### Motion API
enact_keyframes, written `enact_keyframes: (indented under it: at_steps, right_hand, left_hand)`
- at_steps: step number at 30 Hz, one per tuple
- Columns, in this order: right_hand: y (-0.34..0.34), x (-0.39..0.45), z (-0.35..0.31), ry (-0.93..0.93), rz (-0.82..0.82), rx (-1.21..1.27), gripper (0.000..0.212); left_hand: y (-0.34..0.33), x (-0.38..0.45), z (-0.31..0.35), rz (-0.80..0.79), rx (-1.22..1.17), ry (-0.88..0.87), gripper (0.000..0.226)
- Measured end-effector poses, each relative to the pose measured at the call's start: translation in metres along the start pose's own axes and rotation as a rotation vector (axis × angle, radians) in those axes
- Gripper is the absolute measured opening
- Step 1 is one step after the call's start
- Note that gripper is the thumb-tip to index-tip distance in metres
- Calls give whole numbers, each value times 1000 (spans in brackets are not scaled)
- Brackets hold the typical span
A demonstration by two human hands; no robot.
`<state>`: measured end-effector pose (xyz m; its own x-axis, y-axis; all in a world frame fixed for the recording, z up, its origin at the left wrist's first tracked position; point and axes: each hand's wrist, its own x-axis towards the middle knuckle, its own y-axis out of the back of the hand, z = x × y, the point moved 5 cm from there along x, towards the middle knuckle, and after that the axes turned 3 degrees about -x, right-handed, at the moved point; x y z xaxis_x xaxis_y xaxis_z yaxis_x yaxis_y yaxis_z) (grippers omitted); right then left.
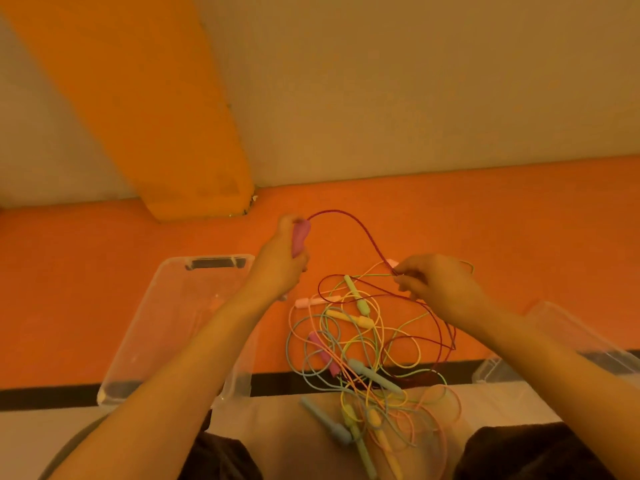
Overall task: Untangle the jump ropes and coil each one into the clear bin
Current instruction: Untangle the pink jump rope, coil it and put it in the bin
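Beside the tangle (367,351), clear bin (145,327) bare, left hand (280,261) gripping purple handle (300,242), right fingers (407,284) pinching its cord (349,223) — taut.

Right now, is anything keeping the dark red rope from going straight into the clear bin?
Yes. The dark red rope still loops through the tangled pile beside the clear bin; the bin's opening looks unobstructed.
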<state>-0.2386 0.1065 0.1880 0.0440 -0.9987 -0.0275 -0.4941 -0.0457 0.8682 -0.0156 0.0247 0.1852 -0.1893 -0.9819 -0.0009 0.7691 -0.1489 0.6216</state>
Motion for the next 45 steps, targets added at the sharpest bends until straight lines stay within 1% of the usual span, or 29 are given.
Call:
enact_keyframes:
  at_steps: [3, 4, 7, 10, 13, 15, 18, 21, 23, 26, 31, 33, 38, 41, 45]
  right_hand:
    - [-2, 3, -3, 53, 0, -7, 18]
    - [-3, 4, -4, 68, -7, -12, 19]
    - [-10, 5, -9, 117, -59, -45, 22]
    - [-18, 5, -12, 164, -92, -54, 21]
    - [-15, 4, -14, 176, -54, 8, 20]
    - [-11, 4, -13, 153, -8, 95, 17]
    - [-7, 5, -11, 115, 1, 206, 12]
    - [-9, 5, -10, 102, -56, 288, 6]
    - [-12, 5, -6, 87, -116, 280, 6]
    - [-17, 4, 8, 29, -178, 267, 6]
    - [-15, -1, 38, -63, -206, 258, 14]
    - [-11, -1, 47, -104, -183, 264, 17]
    - [-1, 2, 51, -143, -72, 345, 8]
    - [1, 5, 41, -125, -32, 359, 10]
    - [-2, 9, 20, -64, -20, 333, 7]
  left_hand:
    - [1, 5, 14, -9, 25, -35, 33]
    - [-2, 5, 19, -17, 32, -53, 30]
    - [-16, 2, 34, -69, 73, -128, 35]
    - [-35, -5, 46, -188, 108, -183, 38]
    - [-52, -12, 50, -291, 164, -209, 34]
    - [-58, -16, 50, -312, 191, -223, 30]
    - [-59, -21, 52, -292, 195, -261, 25]
    - [-55, -23, 50, -296, 263, -281, 22]
    - [-49, -23, 45, -293, 330, -277, 24]
    - [-31, -18, 35, -230, 349, -229, 23]
    - [-4, -14, 12, -128, 361, -140, 22]
    - [4, -13, 5, -101, 366, -110, 21]
    - [9, -11, 0, -76, 358, -78, 19]
    - [6, -10, 3, -79, 335, -68, 21]
    - [-9, -14, 19, -137, 323, -120, 32]
